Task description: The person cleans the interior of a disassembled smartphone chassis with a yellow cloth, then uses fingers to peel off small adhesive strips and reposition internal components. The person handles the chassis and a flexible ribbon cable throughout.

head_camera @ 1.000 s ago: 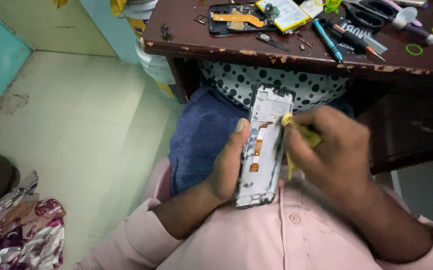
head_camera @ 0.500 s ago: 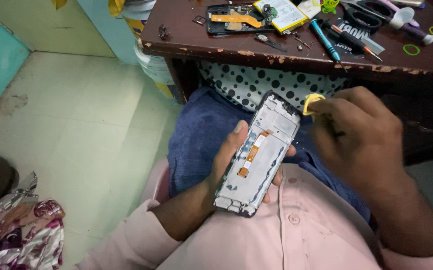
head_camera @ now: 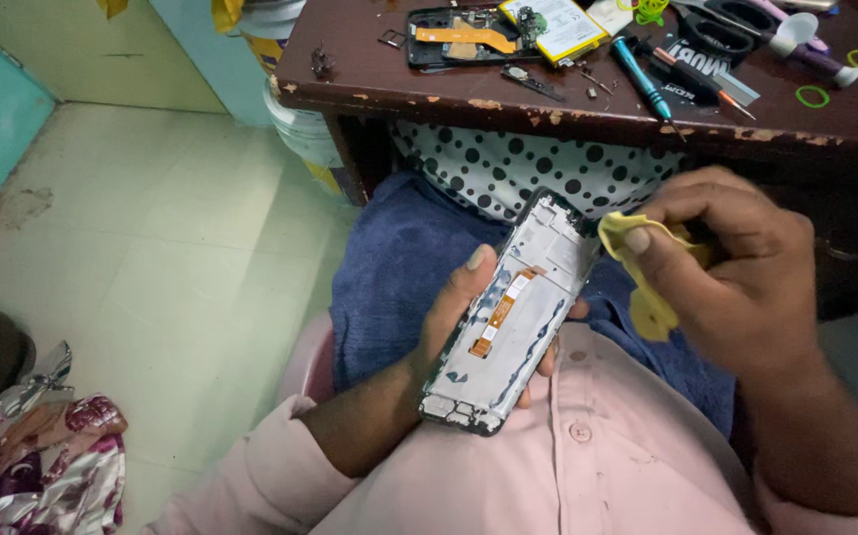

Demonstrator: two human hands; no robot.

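Lower left of frame: a patterned purple cloth point(head_camera: 48, 461) is lying on the pale floor point(head_camera: 151, 228). Centre: the left hand point(head_camera: 468, 317) is gripping an opened phone frame point(head_camera: 513, 312), thumb lying along its left edge, fingers wrapping round from behind; the frame is tilting, top end toward the upper right, and is sitting over the lap above a blue towel point(head_camera: 399, 267). An orange flex strip point(head_camera: 500, 315) is running down its middle. Just right of the frame's top end, the right hand point(head_camera: 736, 277) is pinching a crumpled yellow cloth point(head_camera: 647, 277) between thumb and fingers, the cloth touching the frame's upper right corner. Top of frame: a brown table point(head_camera: 508, 94) is carrying another opened phone point(head_camera: 463, 35), a blue screwdriver point(head_camera: 639, 77) and green rings point(head_camera: 813, 96)
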